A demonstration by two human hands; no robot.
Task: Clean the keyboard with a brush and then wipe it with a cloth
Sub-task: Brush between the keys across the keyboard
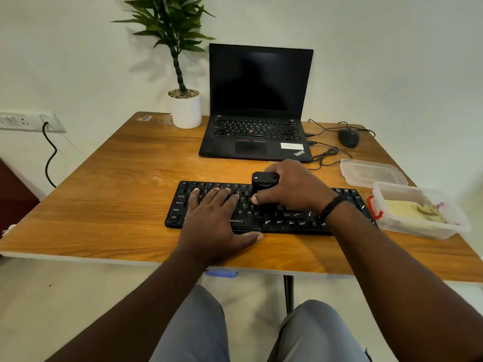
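Hands at work on a black keyboard [264,210] lying along the desk's [117,178] near edge, roughly centre. Left hand [214,220] rests flat on the keyboard's left half, fingers spread wide over the keys, thumb stretched along the front edge & touching the desk. Right hand [292,186] is closed round a black cleaning brush [264,189], held upright over the keyboard's middle: thumb on the near side, fingers wrapped behind, the brush's rounded top showing above the knuckles. Bristle end is down at the keys, partly hidden by the hand. A dark band sits on the right wrist.

Keyboard: slim, black, white legends; "Ctrl", "Shift" & "Caps Lock" readable at left, letters "RONICS" on the front strip beside the left thumb. Keys at right are smeared by blur.

Cloth [415,210], pale yellow, lies crumpled in a clear plastic box [423,228] w/ a red clasp at the desk's right edge, just beside the keyboard's right end. Its clear lid [371,171] lies behind it.

Far side of the desk: open black laptop [257,108], screen dark, "ThinkPad" on the palm rest, white sticker unreadable. Wired black mouse [349,138] toward the far right corner, potted plant [183,100] in a white pot left of the laptop.
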